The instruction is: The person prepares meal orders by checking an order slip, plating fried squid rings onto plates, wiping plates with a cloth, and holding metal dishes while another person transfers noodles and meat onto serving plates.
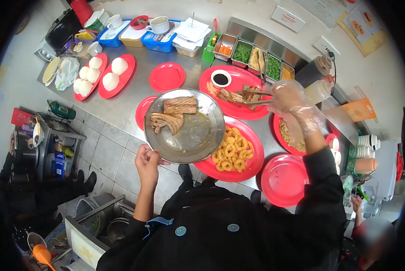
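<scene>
My left hand (147, 163) grips the near-left rim of a round metal pan (194, 135), fingers closed on its edge. In the pan lie two pieces of cooked meat (180, 105). My right hand (295, 101), in a clear plastic glove, is shut on metal tongs (259, 97). The tongs' tips are at meat slices (231, 96) on a red oval plate (252, 114); whether they pinch a slice I cannot tell. That plate also bears a small white bowl of dark sauce (220, 79) and shredded orange garnish (212, 88). Below it, a red plate (256, 165) holds fried rings (231, 151).
Red plates with rice mounds (111, 81) stand at the left of the steel counter (139, 49). Metal garnish tins (242, 53) line the back, beside sauce bottles (317, 70). A noodle plate (278, 124) and a bare red plate (284, 180) are at right. Other people stand at both sides.
</scene>
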`<state>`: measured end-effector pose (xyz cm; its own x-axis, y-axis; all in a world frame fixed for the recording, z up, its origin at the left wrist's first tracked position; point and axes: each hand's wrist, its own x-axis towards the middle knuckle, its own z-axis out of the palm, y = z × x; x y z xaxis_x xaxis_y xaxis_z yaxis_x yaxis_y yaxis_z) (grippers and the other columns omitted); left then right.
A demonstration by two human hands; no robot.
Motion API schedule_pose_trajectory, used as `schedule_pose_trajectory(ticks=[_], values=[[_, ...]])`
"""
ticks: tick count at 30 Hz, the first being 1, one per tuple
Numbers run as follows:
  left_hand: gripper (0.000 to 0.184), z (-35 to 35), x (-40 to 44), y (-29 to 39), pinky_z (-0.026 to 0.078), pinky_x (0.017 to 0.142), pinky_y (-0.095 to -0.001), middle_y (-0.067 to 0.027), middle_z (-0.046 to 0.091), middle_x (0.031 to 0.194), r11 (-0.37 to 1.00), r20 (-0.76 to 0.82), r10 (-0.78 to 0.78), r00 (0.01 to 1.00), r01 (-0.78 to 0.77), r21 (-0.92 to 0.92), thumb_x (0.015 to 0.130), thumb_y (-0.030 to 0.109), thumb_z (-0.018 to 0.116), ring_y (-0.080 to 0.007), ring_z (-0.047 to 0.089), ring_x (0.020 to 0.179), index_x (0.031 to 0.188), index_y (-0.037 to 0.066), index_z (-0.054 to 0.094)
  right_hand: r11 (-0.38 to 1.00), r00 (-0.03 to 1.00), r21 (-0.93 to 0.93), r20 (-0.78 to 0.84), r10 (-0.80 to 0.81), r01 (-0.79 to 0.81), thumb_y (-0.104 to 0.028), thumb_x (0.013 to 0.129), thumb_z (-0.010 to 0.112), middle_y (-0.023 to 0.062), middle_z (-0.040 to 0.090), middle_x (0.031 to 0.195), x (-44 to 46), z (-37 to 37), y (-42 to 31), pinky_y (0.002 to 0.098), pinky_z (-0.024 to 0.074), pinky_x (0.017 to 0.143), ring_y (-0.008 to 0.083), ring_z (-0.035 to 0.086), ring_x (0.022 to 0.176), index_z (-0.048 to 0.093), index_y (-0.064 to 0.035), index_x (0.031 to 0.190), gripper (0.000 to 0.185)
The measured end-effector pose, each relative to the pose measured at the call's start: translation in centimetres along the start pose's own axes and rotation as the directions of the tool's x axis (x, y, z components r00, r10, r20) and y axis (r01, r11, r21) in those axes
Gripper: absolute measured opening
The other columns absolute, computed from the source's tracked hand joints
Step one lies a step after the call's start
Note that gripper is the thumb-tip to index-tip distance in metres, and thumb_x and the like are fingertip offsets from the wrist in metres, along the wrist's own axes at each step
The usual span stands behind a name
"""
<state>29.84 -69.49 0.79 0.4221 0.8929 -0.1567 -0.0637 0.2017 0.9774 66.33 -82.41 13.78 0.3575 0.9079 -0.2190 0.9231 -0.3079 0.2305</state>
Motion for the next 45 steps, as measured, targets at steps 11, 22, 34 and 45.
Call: schedule_pose_trajectory(ticks=[11, 22, 34, 45], values=[[0.007, 0.5, 0.6, -1.1, 0.054, 0.05, -0.0281, -0.0113, 0.061, 0.081, 0.996, 0.259, -0.049, 0.965, 0.066, -0.059, 0.085, -0.002, 0.046, -0.0151, 0.06, 0.063, 0.091, 0.001, 0.044, 0.955, 0.977, 0.273, -0.202, -0.062, 0.117, -0.023, 0.064, 0.072, 0.0125, 0.055, 0.074, -5.6, -3.3, -2.3, 0.0381, 0.0448, 0.07, 0.0268, 0.055, 0.076, 0.058, -0.0138, 0.118, 0.056], [0.006, 3.0, 0.6, -0.7, 0.053, 0.047, -0.0271, -0.0054, 0.058, 0.069, 0.991, 0.3, -0.092, 0.95, 0.117, -0.064, 0.084, 0.0, 0.049, -0.0115, 0.056, 0.057, 0.086, 0.003, 0.045, 0.94, 0.992, 0.339, -0.128, 0.001, 0.042, -0.027, 0.067, 0.071, 0.0116, 0.055, 0.072, -7.0, -3.1, -3.5, 0.0376, 0.0447, 0.07, 0.0286, 0.054, 0.075, 0.06, -0.0151, 0.114, 0.05], [0.006, 2.0, 0.5, -1.5, 0.054, 0.048, -0.0268, -0.0094, 0.06, 0.073, 0.992, 0.252, -0.116, 0.961, 0.127, -0.026, 0.085, -0.002, 0.047, -0.0144, 0.058, 0.057, 0.09, 0.0, 0.043, 0.928, 0.956, 0.237, 0.014, 0.294, -0.289, -0.03, 0.071, 0.066, 0.0145, 0.06, 0.078, -6.0, -3.8, 1.1, 0.0411, 0.0466, 0.069, 0.0317, 0.06, 0.079, 0.061, -0.0133, 0.11, 0.043], [0.005, 0.5, -0.3, -1.0, 0.055, 0.049, -0.0283, -0.0112, 0.062, 0.079, 0.995, 0.184, -0.087, 0.979, 0.093, -0.027, 0.086, -0.001, 0.046, -0.0151, 0.061, 0.063, 0.091, 0.0, 0.045, 0.937, 0.962, 0.269, -0.096, 0.255, -0.222, -0.028, 0.066, 0.069, 0.0147, 0.062, 0.093, 2.5, 3.0, 3.8, 0.041, 0.0455, 0.075, 0.032, 0.059, 0.086, 0.06, -0.0184, 0.11, 0.046]])
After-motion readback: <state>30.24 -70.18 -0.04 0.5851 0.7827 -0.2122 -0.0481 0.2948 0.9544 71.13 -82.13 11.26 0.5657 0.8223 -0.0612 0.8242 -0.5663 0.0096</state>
